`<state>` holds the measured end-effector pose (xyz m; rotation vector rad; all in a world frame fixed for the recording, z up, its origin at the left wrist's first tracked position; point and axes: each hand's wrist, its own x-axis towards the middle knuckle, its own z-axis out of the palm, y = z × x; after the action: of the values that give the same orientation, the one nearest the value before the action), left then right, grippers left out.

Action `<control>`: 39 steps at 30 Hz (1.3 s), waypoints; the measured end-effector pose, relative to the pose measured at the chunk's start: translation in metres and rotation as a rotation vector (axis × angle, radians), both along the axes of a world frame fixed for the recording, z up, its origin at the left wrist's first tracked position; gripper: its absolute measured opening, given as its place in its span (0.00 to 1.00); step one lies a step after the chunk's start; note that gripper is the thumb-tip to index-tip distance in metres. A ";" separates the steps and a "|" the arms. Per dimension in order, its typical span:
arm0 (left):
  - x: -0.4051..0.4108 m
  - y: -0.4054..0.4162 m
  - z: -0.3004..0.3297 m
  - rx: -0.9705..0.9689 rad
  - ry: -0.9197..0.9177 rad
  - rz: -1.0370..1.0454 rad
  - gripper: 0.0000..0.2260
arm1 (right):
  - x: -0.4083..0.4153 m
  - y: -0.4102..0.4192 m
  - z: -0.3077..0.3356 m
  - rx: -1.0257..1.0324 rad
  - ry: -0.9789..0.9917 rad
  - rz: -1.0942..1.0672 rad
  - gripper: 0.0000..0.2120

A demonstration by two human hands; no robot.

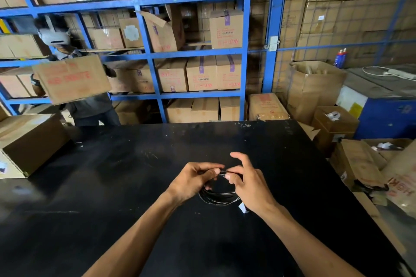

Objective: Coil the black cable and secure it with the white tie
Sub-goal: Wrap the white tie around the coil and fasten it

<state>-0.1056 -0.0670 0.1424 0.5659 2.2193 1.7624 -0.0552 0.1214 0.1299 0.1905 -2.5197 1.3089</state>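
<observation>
The black cable (217,198) is wound into a small round coil, held just above the black table (112,186). My left hand (193,179) pinches the top of the coil between thumb and fingers. My right hand (246,183) pinches the same spot from the right, its index finger raised. A thin white tie (223,172) shows between my two thumbs, on the top of the coil. A small white piece (243,207) sticks out below my right hand; what it is I cannot tell.
Cardboard boxes (27,141) stand at the table's left edge and more lie to its right (360,164). Blue racks (148,56) full of cartons stand behind. A person carrying a carton (72,78) stands beyond the table's far left.
</observation>
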 end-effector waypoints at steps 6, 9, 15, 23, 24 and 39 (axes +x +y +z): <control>-0.005 0.013 -0.013 -0.059 0.018 0.074 0.10 | -0.010 0.016 -0.002 -0.020 -0.114 0.016 0.12; -0.007 0.021 -0.025 -0.207 0.191 0.098 0.12 | -0.017 0.024 -0.004 -0.018 -0.166 0.009 0.07; -0.015 0.042 -0.050 -0.273 0.237 0.134 0.09 | -0.028 0.036 -0.015 0.002 -0.229 -0.002 0.03; -0.022 0.059 -0.093 -0.374 0.394 0.136 0.09 | -0.047 0.045 -0.045 -0.007 -0.362 -0.045 0.06; -0.024 0.061 -0.098 -0.364 0.346 0.155 0.09 | -0.051 0.046 -0.050 -0.014 -0.375 -0.048 0.06; -0.093 0.061 -0.166 -0.042 -0.395 0.417 0.04 | -0.130 0.045 -0.138 -0.162 -0.487 0.005 0.08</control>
<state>-0.1983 -0.0055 -0.0238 -0.2616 2.1810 1.8064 -0.1848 0.1669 -0.0079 -0.1811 -2.7719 1.7250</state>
